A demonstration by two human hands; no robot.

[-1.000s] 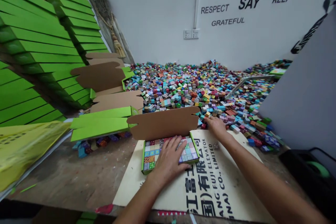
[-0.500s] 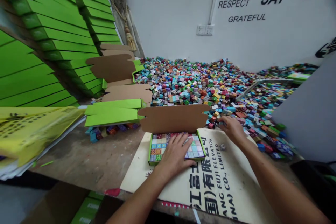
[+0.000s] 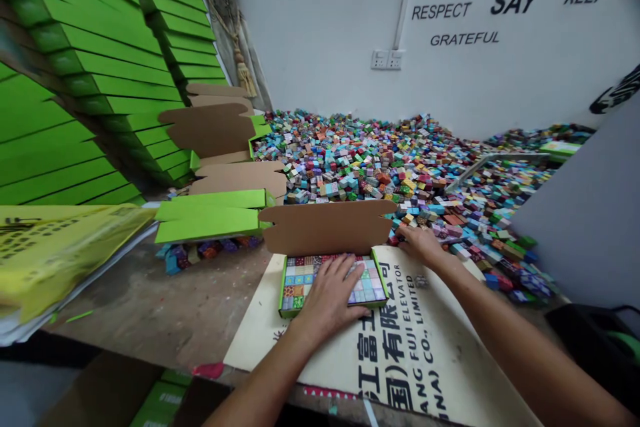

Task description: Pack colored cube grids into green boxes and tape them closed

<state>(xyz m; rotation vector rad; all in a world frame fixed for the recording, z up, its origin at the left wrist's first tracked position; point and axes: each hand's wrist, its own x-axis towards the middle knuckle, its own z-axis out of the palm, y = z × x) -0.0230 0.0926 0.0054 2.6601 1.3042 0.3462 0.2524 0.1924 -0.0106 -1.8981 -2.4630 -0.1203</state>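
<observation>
Reference: the box [image 3: 291, 313]. It lies open on the sheet [image 3: 260, 347], long axis left to right as the worker sits, lid [image 3: 327, 227] raised along its far side. Patterned blocks [image 3: 299, 279] fill the part I can see; the left hand [image 3: 330, 290] hides the middle. That hand lies palm down across the box, fingers extended and slightly apart, resting on the blocks.

The right hand [image 3: 421, 245] is off the box's far right corner, fingertips at the near edge of the pile [image 3: 350, 160], just beside the lid's right end. Its fingers curl away from me; I cannot tell whether they are clamped on a block. From those fingertips, the box lies left and nearer the worker. The left hand is nearer the box, the right nearer the pile.
</observation>
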